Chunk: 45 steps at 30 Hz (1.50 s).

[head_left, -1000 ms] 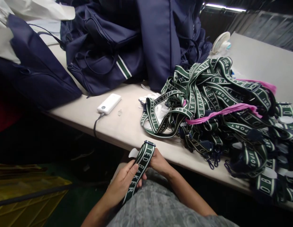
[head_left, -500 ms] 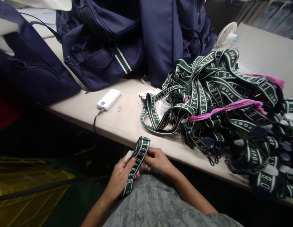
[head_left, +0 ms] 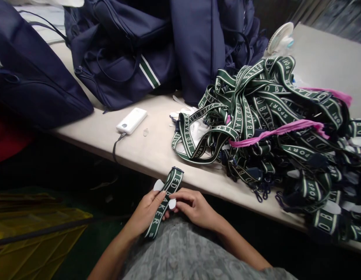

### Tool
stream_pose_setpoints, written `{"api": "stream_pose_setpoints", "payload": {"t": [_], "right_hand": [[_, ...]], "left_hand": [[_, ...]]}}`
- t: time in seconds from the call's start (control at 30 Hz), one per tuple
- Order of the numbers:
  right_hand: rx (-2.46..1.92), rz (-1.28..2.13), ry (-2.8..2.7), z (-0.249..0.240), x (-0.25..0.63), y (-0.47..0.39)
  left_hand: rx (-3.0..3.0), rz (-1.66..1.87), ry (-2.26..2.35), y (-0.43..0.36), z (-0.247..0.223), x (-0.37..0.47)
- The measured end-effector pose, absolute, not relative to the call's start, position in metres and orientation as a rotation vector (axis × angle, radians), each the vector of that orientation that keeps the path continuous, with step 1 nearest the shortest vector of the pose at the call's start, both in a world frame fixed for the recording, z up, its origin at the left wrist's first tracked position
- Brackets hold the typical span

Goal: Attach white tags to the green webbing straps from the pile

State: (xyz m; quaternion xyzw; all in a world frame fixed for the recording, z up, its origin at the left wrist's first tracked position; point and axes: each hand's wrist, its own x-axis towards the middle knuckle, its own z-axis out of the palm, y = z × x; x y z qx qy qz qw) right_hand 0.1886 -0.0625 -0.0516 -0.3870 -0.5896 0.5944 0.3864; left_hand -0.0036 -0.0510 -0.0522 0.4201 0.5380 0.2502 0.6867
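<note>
A: What sits between the hands?

B: A green woven strap (head_left: 165,198) lettered TED BAKER in white, held low at the near edge of the table (head_left: 157,149), just above the lap. Its far end carries a dark buckle and rises over the table edge; its near end hangs down past the left hand (head_left: 145,212).

A: How are the fingers set?

B: The left hand is pinched on the strap, thumb on the lettered face. The right hand (head_left: 194,206) has its fingers curled, tips pinching a small white tab (head_left: 172,203) beside the strap. A second white tab (head_left: 158,185) shows just left of the strap.

A: And further out?

B: To the right on the table lies a big tangled heap of matching straps (head_left: 270,128), with a pink ribbon (head_left: 279,132) running across it. Left of the heap rests a white power bank (head_left: 131,120), its cable dropping over the near edge. Far behind lie navy bags (head_left: 122,58), and a small white fan (head_left: 278,35) stands at the far right.
</note>
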Motion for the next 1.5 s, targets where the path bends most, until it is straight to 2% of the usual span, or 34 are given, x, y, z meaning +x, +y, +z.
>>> {"api": "stream_pose_setpoints", "payload": {"t": [0.17, 0.37, 0.43, 0.57, 0.87, 1.17, 1.5], "right_hand": [[-1.056, 0.722, -1.999, -0.048, 0.185, -0.074], [-1.228, 0.406, -2.12, -0.039, 0.194, -0.09], [-1.231, 0.433, -2.148, -0.042, 0.199, -0.09], [-1.109, 0.83, -2.079, -0.055, 0.206, -0.083], [-1.23, 1.197, -1.369, -0.078, 0.187, -0.085], [-1.274, 1.15, -1.36, -0.075, 0.189, -0.08], [-1.281, 1.355, -1.205, -0.082, 0.19, -0.081]], "left_hand": [[1.05, 0.345, 1.121, -0.047, -0.044, -0.008], [1.347, 0.352, 0.978, -0.045, -0.04, -0.001], [1.366, 0.311, 0.935, -0.045, -0.044, 0.002], [1.398, 0.317, 0.884, -0.046, -0.054, 0.007], [1.084, 0.519, 1.057, -0.049, -0.066, 0.009], [0.928, 0.541, 0.967, -0.04, -0.075, 0.017], [1.337, 0.534, 1.067, -0.049, -0.067, 0.01]]}}
